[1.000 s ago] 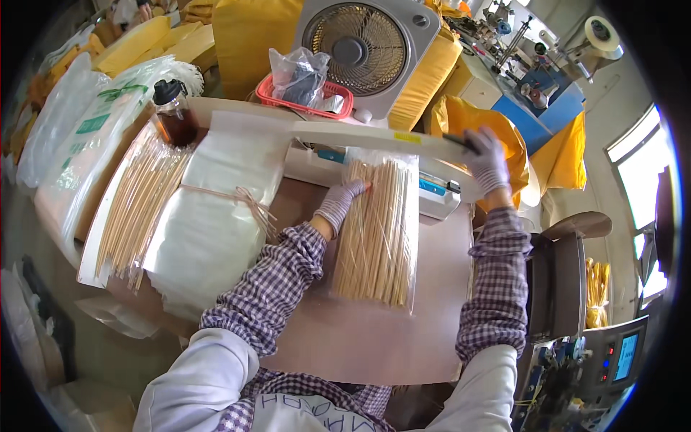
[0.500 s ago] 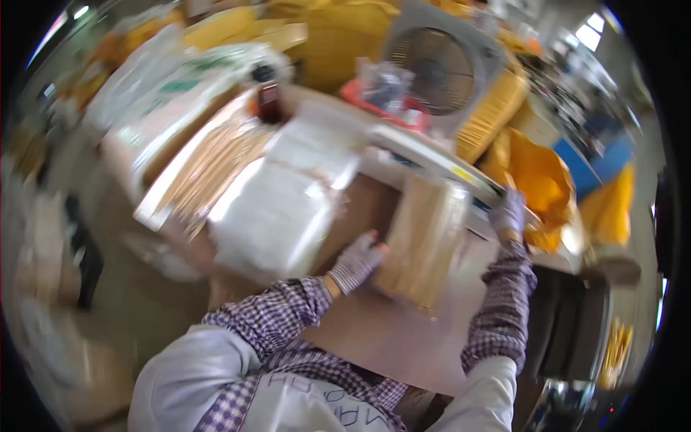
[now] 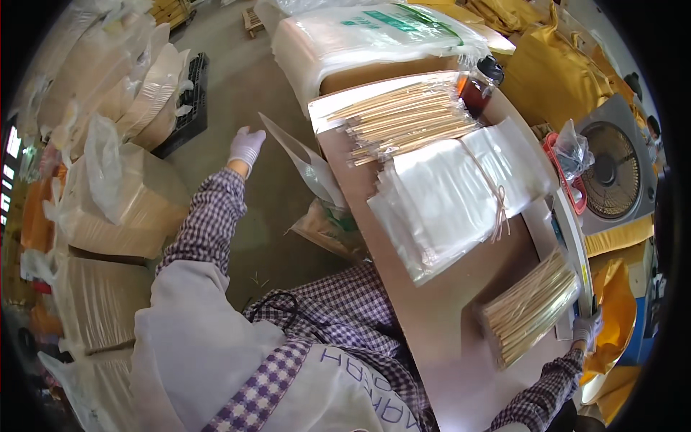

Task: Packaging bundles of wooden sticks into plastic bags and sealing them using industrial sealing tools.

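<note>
A worker in a checked shirt reaches away from a packing table [image 3: 446,345] while a filled bag of sticks lies at its far edge.

The gloved left hand [image 3: 246,146] stretches out over the floor beside the table, fingers loosely spread, holding nothing. The gloved right hand [image 3: 586,327] rests at the table's edge, touching the sealer bar [image 3: 572,245]; its grip cannot be made out. The bag of wooden sticks [image 3: 531,308] lies on the table just beside that hand, near a tied stack of clear bags [image 3: 446,201].
</note>
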### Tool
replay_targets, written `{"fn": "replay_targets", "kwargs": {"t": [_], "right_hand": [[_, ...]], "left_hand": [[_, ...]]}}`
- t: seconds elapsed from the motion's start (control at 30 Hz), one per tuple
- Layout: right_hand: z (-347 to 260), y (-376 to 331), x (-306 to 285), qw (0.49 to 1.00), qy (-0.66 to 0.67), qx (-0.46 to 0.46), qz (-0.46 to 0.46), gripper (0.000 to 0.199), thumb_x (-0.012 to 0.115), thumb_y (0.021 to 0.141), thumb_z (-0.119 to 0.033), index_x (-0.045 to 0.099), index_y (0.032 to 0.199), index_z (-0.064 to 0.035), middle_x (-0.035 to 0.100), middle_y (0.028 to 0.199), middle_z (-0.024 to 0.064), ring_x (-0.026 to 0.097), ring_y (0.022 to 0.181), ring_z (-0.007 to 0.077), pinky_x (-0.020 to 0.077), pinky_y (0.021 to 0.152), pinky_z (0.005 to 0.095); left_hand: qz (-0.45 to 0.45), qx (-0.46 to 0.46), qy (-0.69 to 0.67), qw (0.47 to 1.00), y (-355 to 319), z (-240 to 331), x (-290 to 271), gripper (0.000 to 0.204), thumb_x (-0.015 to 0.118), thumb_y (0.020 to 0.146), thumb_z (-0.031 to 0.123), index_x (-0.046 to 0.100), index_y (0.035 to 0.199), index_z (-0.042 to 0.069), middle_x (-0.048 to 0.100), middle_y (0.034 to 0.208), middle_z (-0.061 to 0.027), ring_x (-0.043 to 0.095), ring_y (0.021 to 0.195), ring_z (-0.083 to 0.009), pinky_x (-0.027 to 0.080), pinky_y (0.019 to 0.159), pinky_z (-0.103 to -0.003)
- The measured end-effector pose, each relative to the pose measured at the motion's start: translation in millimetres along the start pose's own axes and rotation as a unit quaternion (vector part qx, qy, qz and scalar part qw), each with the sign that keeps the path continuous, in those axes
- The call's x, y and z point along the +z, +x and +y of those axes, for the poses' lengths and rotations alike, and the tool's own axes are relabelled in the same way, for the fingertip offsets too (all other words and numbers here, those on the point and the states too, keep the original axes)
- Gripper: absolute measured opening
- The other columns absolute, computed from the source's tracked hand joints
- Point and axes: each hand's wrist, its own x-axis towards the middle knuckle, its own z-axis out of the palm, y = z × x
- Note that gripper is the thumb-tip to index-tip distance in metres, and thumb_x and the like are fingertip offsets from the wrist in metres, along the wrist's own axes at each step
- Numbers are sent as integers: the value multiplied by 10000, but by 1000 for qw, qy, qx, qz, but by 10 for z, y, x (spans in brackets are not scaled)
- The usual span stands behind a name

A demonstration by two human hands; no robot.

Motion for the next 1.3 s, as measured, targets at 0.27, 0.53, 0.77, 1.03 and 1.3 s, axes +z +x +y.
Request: {"fn": "replay_targets", "kwargs": {"t": [0.27,0.53,0.77,1.03,1.3], "right_hand": [[33,-19,-105,1000,26,8,-7,697,662,644,-237,380,1263,-85,464,1207,171,409,1122,340,318,954,409],[-811,10,-210,991,34,96,-84,744,631,658,-227,308,1321,-129,384,1304,146,339,1211,313,269,1013,402],[-328,-577,-403,984,57,166,37,850,698,666,-431,307,1314,-46,298,1363,169,279,1248,322,221,1032,421],[-1512,-2035,-713,562,703,295,-321,487,625,735,-299,522,1108,-3,605,961,116,571,845,252,467,792,337],[-2799,-3405,-1516,299,907,237,-177,425,510,766,-175,470,1152,-1,554,1103,130,520,1016,265,406,932,409]], "left_hand": [[-240,-241,23,940,400,412,392,577,616,750,330,433,1217,45,404,1262,-162,475,1064,-283,420,861,-413],[-261,-27,458,849,2173,-945,-305,298,601,758,227,626,996,49,606,1015,-142,586,896,-236,476,723,-399],[-227,300,379,846,1569,-898,1142,285,530,792,207,617,960,-6,615,955,-197,591,903,-320,475,760,-369],[-360,84,-83,925,-24,43,305,341,531,816,309,622,879,-13,603,682,-82,535,565,-177,440,546,-293],[-413,105,-51,903,-745,473,-374,428,568,819,380,619,979,-13,630,835,-53,556,729,-116,445,670,-236]]}}
